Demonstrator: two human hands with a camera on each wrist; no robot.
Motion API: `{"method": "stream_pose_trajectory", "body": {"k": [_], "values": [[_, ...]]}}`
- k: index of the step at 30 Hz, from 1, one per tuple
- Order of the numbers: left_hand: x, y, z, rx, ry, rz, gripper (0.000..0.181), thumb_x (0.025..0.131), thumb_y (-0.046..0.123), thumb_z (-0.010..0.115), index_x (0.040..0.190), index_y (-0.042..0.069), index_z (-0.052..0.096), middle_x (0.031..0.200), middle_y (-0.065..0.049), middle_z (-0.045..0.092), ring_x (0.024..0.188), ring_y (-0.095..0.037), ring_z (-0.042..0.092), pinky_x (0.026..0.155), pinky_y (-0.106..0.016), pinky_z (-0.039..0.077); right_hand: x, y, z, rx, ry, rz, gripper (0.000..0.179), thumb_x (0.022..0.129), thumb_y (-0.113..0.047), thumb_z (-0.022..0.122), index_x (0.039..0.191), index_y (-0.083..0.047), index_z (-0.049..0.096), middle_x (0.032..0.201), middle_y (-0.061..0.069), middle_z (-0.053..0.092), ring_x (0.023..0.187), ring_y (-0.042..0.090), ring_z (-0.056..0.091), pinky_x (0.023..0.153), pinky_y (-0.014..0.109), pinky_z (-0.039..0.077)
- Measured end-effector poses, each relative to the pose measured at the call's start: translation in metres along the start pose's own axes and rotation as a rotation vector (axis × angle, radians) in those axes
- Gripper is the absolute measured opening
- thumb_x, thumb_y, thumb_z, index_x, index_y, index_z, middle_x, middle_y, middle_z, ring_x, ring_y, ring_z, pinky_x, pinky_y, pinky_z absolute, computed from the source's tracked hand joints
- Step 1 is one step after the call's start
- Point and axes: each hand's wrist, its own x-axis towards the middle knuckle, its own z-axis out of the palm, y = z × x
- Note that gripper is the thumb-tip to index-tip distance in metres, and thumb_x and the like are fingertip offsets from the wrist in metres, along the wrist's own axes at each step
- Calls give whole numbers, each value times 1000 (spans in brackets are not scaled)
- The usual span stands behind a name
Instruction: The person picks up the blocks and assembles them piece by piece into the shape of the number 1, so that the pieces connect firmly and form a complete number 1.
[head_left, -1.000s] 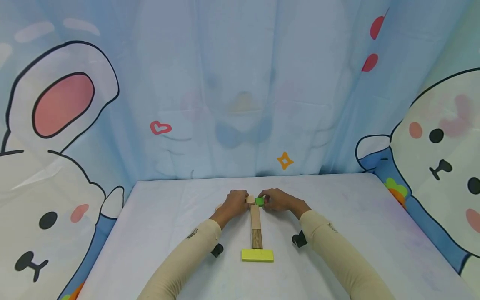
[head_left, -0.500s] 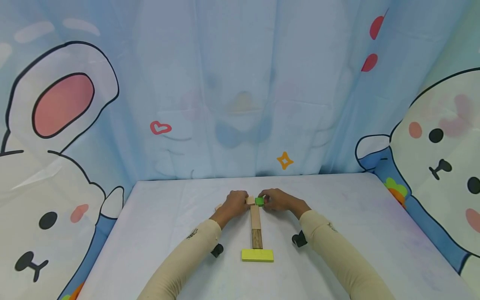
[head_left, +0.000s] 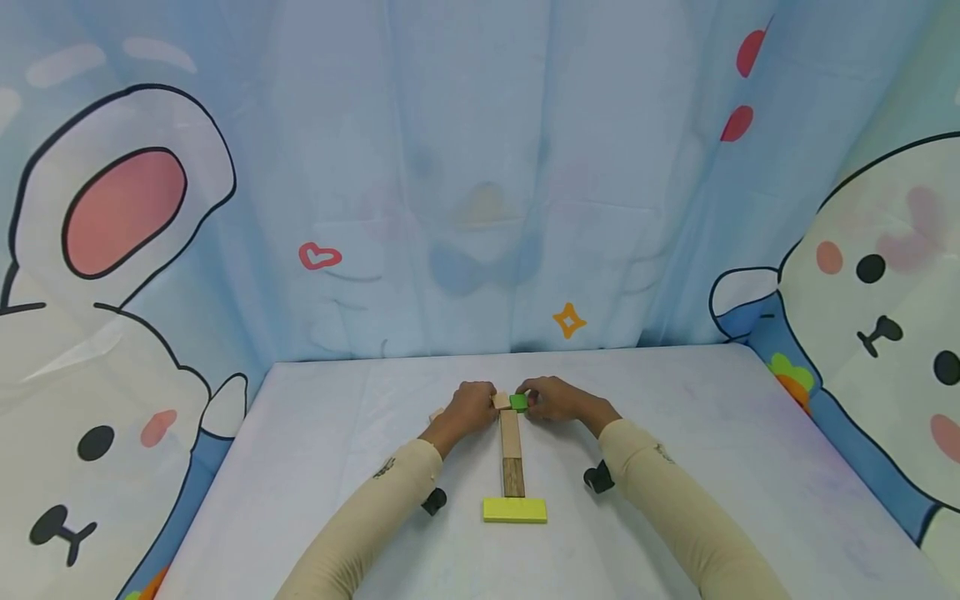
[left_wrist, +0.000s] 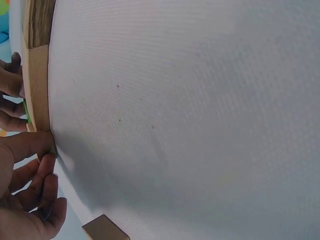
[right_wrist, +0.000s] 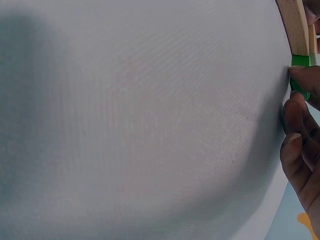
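Note:
At the far end of a row of blocks, my left hand [head_left: 471,406] pinches a small light wooden block [head_left: 501,401] between thumb and fingertips. Right beside that one is a green block [head_left: 518,402], which the thumb and a finger of my right hand [head_left: 553,398] grip from its right side. Both small blocks sit across the end of a long light wooden block [head_left: 510,433]. In the right wrist view the green block [right_wrist: 301,61] shows against the long block's end. The left fingers mostly hide the small wooden block in the left wrist view.
The row continues toward me with a dark-grained wooden block [head_left: 513,477] and a yellow block [head_left: 514,510] lying crosswise. Another wooden block [left_wrist: 105,228] lies left of my left hand. A white cloth covers the table [head_left: 675,500]; a printed curtain [head_left: 480,167] hangs behind it.

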Motion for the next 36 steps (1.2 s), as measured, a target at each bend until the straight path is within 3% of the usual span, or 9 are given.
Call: {"method": "stream_pose_trajectory", "body": {"k": [12, 21, 28, 32, 36], "values": [[1, -1, 1, -12, 8, 13, 20, 96, 12, 67, 110, -3, 70, 85, -7, 69, 66, -10, 49, 60, -23, 40, -2, -2, -5, 4, 4, -13, 38, 91, -11, 71, 128, -7, 63, 96, 1, 63, 89, 16, 55, 83, 36, 48], [3, -5, 5, 7, 23, 3, 18, 96, 15, 67, 107, 1, 72, 92, -5, 71, 73, -13, 51, 69, -28, 45, -3, -4, -4, 13, 3, 1, 38, 91, -12, 72, 127, -7, 63, 97, 1, 63, 90, 16, 55, 84, 37, 48], [2, -5, 5, 20, 41, 24, 17, 95, 12, 68, 105, 0, 73, 92, -8, 73, 71, -14, 52, 69, -31, 47, -2, -4, -3, 13, 1, 8, 37, 91, -13, 72, 127, -8, 64, 98, 2, 63, 92, 17, 55, 85, 38, 48], [2, -4, 4, 39, 24, -18, 24, 95, 17, 69, 111, 0, 70, 95, -10, 73, 81, -21, 62, 79, -37, 51, -2, -3, -3, 10, -1, 3, 37, 91, -13, 71, 127, -7, 64, 99, 2, 64, 93, 17, 55, 86, 39, 48], [3, -5, 3, 56, -3, -68, 36, 92, 21, 73, 121, 0, 67, 100, -9, 72, 97, -27, 63, 92, -43, 48, -3, -2, -3, 17, -3, -13, 38, 91, -11, 72, 127, -6, 63, 97, 1, 64, 91, 16, 56, 85, 37, 48]]}}
